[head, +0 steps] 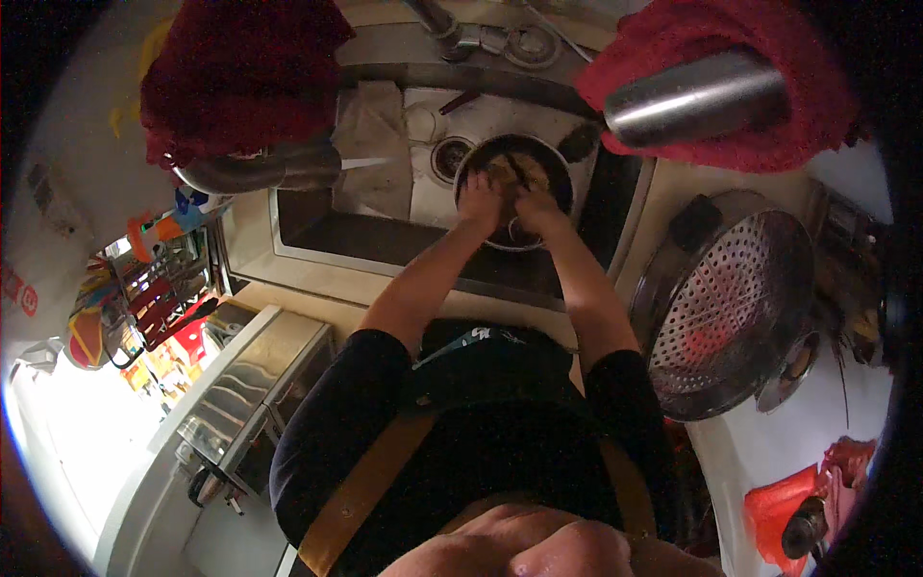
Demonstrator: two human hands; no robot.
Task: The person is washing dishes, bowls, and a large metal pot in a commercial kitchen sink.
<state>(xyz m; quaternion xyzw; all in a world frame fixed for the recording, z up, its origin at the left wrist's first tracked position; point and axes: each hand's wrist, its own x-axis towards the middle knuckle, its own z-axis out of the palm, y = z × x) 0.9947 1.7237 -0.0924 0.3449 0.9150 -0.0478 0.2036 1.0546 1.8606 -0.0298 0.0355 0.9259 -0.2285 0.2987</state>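
Both my hands are inside a round dark pan [563, 173] with a pale rim, standing in the metal sink [427, 205]. My left hand [481, 196] reaches over the pan's left side, fingers pointing down into it. Beside it, my right hand [538, 210] is bent with its fingers curled near the pan's middle. Yellowish-brown stuff [535, 172] lies past my fingertips, and a thin dark object [515, 164] crosses it. Shadow hides what my fingers touch, so I cannot tell whether either hand holds anything. A pale ring-like edge [514, 229] shows below my right hand.
Left of the pan are the drain [452, 159] and a greyish cloth [371, 144]. A dark red handle [459, 102] lies behind the drain. A faucet [451, 40] stands at the back. Red towels flank the sink, one behind a metal cylinder [696, 97]. A perforated steamer pan [728, 310] leans right.
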